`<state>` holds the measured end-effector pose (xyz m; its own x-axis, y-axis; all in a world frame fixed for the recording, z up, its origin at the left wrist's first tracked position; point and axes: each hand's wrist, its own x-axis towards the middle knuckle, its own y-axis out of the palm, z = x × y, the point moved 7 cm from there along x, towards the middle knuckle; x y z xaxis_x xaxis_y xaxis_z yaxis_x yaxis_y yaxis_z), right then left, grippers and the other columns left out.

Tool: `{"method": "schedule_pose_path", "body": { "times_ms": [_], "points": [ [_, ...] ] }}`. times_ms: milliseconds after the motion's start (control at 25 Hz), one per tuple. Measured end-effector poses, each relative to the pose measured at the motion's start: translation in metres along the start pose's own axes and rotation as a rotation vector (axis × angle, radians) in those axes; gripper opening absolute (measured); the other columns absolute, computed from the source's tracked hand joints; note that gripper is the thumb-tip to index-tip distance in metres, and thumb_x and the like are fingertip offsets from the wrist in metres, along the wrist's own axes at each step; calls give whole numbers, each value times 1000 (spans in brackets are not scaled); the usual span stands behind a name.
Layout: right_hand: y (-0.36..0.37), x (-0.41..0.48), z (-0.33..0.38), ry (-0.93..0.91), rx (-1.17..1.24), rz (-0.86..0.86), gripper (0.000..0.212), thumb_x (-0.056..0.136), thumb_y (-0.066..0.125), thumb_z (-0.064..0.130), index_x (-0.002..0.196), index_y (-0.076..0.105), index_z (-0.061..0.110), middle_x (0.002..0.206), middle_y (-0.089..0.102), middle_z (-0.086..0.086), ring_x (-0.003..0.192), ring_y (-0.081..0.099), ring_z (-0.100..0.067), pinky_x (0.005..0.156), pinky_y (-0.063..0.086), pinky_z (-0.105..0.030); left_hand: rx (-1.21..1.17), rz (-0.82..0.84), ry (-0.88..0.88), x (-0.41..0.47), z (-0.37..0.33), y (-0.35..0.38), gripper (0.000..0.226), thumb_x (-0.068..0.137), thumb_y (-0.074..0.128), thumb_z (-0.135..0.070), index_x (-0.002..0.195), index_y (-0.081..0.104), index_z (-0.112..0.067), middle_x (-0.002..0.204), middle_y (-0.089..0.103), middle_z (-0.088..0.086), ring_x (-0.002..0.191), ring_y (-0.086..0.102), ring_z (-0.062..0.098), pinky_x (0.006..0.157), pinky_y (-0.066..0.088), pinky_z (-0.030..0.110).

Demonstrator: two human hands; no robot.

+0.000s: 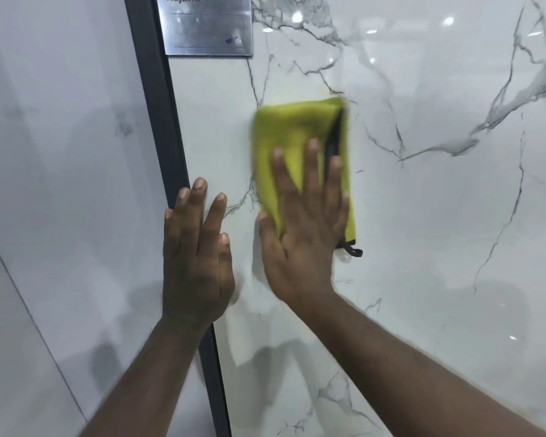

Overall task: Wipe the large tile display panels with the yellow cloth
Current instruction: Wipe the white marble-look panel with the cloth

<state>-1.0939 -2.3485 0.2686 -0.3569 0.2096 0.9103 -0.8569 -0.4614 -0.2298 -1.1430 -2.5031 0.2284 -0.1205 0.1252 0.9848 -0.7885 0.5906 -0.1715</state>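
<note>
Both splayed flat: right grip (303,234) pins yellow cloth (293,127) beneath its fingers (311,171) on marble panel (438,231); left grip (196,257) alongside.

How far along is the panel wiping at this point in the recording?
Done: unclear; the veined panel shines with reflections, but no wiped patch stands out. In hand: the right hand presses the blurred yellow cloth flat on that panel, while the left hand rests flat by the dark frame. Remaining: the plain panel beyond the frame shows no sign either way.
</note>
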Motion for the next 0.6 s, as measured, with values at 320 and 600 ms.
{"method": "schedule_pose_path", "body": {
  "times_ms": [320,600],
  "points": [
    [19,9,41,64,46,-10,79,99,66,19,166,31,41,179,3,11,165,-11,-16,129,5,-61,-30,192,-21,-40,20,-15,60,111,50,-12,168,33,0,182,11,9,169,13,34,135,24,54],
    [30,-9,39,159,113,-50,81,95,71,15,164,36,38,178,8,12,165,-8,-14,130,4,-58,-24,363,-32,-86,44,-30,82,103,65,-29,172,26,-6,180,22,13,166,27,35,119,45,68]
  ]
}}
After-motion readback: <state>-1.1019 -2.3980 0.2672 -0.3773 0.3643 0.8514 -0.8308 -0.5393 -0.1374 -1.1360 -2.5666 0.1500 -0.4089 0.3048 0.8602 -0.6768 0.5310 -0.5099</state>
